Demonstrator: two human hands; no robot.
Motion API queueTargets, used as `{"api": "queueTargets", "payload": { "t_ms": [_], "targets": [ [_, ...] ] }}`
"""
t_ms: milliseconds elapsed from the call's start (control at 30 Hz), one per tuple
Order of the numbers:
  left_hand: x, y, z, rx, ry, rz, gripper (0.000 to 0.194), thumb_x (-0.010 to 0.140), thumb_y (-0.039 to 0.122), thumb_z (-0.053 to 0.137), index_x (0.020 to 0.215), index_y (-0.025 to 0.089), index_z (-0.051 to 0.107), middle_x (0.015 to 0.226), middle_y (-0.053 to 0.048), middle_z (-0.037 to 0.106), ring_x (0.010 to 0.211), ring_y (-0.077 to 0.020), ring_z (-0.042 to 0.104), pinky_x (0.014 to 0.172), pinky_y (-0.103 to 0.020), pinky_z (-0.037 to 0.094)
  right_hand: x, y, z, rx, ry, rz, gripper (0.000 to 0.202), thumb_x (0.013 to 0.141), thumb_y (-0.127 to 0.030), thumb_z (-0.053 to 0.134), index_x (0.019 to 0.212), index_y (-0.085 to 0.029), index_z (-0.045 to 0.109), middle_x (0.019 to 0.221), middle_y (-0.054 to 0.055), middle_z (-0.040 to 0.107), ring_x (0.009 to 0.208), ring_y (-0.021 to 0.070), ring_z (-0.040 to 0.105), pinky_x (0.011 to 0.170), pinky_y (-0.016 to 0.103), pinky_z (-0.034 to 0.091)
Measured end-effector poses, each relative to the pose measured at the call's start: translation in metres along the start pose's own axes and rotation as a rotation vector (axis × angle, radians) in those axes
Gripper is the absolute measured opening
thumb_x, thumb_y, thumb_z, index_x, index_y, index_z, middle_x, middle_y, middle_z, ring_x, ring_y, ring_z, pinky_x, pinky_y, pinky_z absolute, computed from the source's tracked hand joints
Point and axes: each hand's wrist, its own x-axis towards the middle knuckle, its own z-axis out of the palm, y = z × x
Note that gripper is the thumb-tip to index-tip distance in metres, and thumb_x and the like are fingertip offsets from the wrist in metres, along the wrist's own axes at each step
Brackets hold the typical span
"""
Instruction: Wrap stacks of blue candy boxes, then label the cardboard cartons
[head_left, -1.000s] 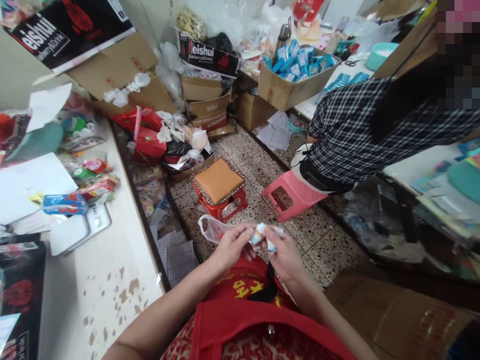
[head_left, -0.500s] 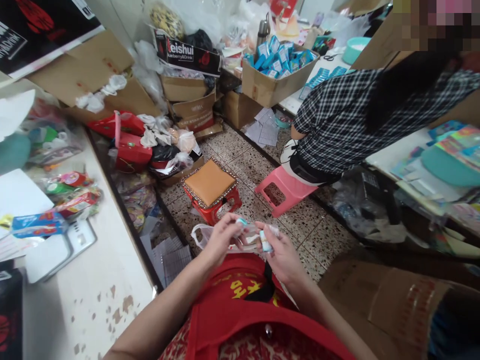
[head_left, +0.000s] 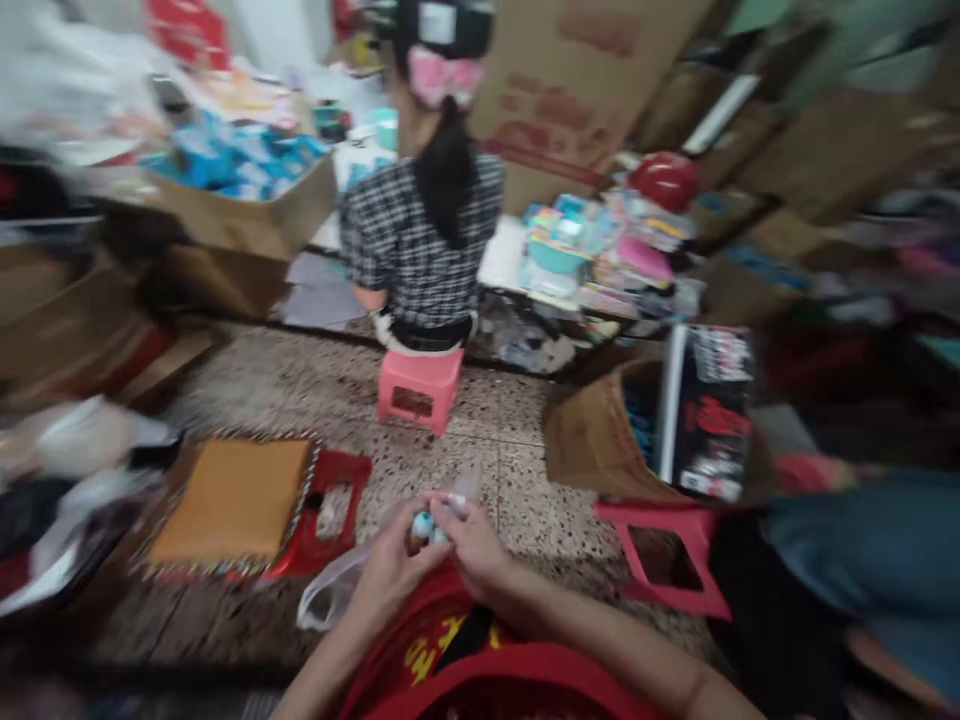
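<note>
Both of my hands are close together above the red apron (head_left: 442,640). My left hand (head_left: 397,550) is closed around a small light-blue and white item (head_left: 422,525), blurred. Right beside it, my right hand (head_left: 469,540) has its fingers closed on a whitish piece (head_left: 456,502) that looks like clear plastic; its exact shape is smeared by motion. A white plastic bag (head_left: 330,595) hangs just left of my left wrist.
A cushioned red stool (head_left: 232,500) stands at the left. Ahead, a person in a checked shirt (head_left: 420,240) sits on a pink stool (head_left: 420,385). An open carton (head_left: 600,440) and another person's blue clothing (head_left: 862,540) are on the right.
The view has swung to the right, bringing the right-hand carton and a second person into sight. My hands have come together; they were slightly apart before.
</note>
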Motion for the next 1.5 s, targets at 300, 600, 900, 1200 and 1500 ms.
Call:
{"api": "queueTargets", "payload": {
  "t_ms": [300,600,900,1200,1500],
  "targets": [
    [0.073,0.009,0.057,0.061,-0.467,-0.061,0.04,0.063,0.043,0.065,0.091,0.015,0.059,0.071,0.0,0.058,0.063,-0.014,0.051,0.052,-0.021,0.04,-0.021,-0.034,-0.066,0.292,0.204,-0.186,0.066,0.052,-0.043,0.083,0.11,-0.019,0.061,0.091,0.004,0.068,0.074,0.017,0.063,0.064,0.03,0.048],
    [0.13,-0.009,0.143,0.226,-0.567,0.132,0.041,0.072,0.042,0.059,0.101,0.014,0.059,0.093,-0.005,0.063,0.085,-0.0185,0.056,0.078,-0.028,0.045,-0.048,-0.086,-0.147,0.199,0.304,-0.264,0.056,0.06,-0.046,0.078,0.109,-0.021,0.065,0.119,0.007,0.06,0.102,0.0226,0.058,0.07,0.03,0.052],
    [0.199,-0.037,0.266,0.689,-0.514,0.193,0.019,0.075,0.019,0.047,0.085,0.012,0.061,0.082,-0.004,0.063,0.075,-0.0165,0.054,0.073,-0.027,0.042,-0.087,-0.168,-0.247,0.279,0.371,-0.317,0.047,0.062,-0.047,0.078,0.101,-0.022,0.069,0.106,0.007,0.064,0.081,0.0155,0.061,0.051,0.018,0.047],
    [0.243,-0.014,0.335,0.739,-0.786,0.208,0.017,0.077,0.019,0.049,0.087,0.011,0.06,0.08,-0.005,0.063,0.07,-0.0147,0.055,0.066,-0.023,0.042,-0.086,-0.205,-0.302,0.388,0.518,-0.407,0.041,0.062,-0.046,0.079,0.096,-0.023,0.072,0.101,0.005,0.062,0.066,0.0107,0.058,0.043,0.015,0.038],
    [0.297,0.062,0.401,0.969,-1.248,0.409,0.038,0.076,0.037,0.061,0.103,0.011,0.065,0.1,-0.015,0.065,0.093,-0.0272,0.059,0.081,-0.034,0.043,-0.066,-0.234,-0.335,0.469,0.848,-0.452,0.045,0.058,-0.043,0.08,0.095,-0.02,0.073,0.089,0.006,0.063,0.05,0.0058,0.044,0.037,0.017,0.022]
  ]
}}
